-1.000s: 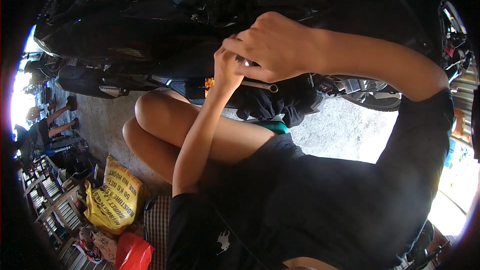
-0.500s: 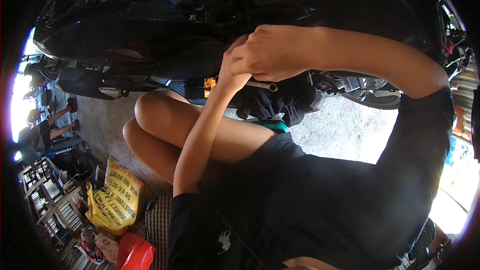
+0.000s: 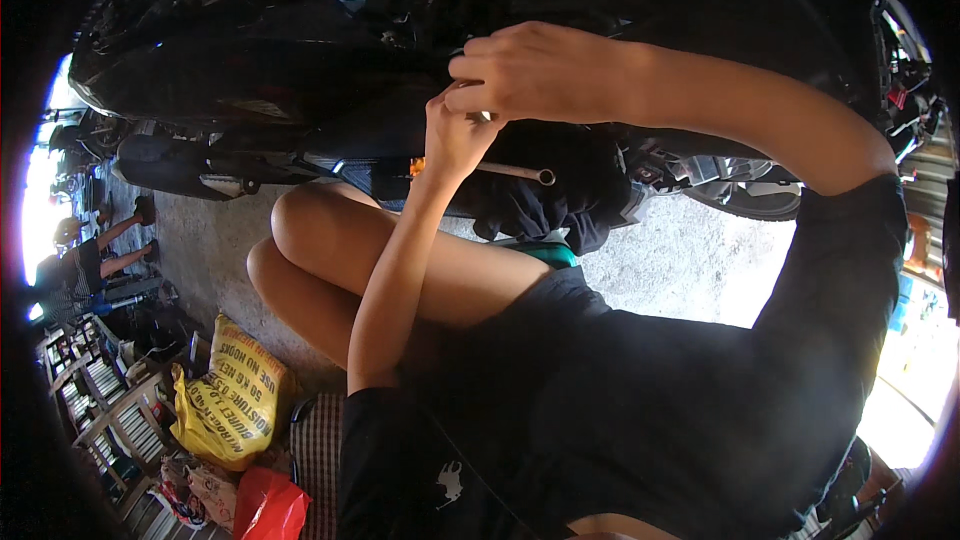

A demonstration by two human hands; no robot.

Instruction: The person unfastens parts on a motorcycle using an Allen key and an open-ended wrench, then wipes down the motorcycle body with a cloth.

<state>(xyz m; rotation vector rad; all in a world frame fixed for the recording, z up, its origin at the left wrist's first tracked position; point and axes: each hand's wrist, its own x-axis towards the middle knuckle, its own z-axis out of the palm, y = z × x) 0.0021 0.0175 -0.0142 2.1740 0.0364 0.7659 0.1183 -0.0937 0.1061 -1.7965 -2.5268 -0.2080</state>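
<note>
My left hand (image 3: 460, 138) and my right hand (image 3: 540, 75) meet in front of the dark side of a motorbike (image 3: 330, 80). The fingers of both are bent and pressed together, right fingertips touching the left ones. A small bright spot shows between them, too small to name. Behind my left wrist a ring-ended wrench (image 3: 515, 171) sticks out to the right, over a bundle of black cloth (image 3: 560, 205). Its other end is hidden, and neither hand visibly grips it.
My bent knees (image 3: 300, 225) sit close below the motorbike. On the concrete floor at lower left are a yellow sack (image 3: 235, 395), a red bag (image 3: 272, 502) and a wooden slatted rack (image 3: 125, 420). Another person (image 3: 75, 270) is at the far left. A wheel (image 3: 750, 202) shows at right.
My right hand has moved up and slightly left, and my left hand has shifted up and left with it. More of the wrench is uncovered; it stays nearly in place.
</note>
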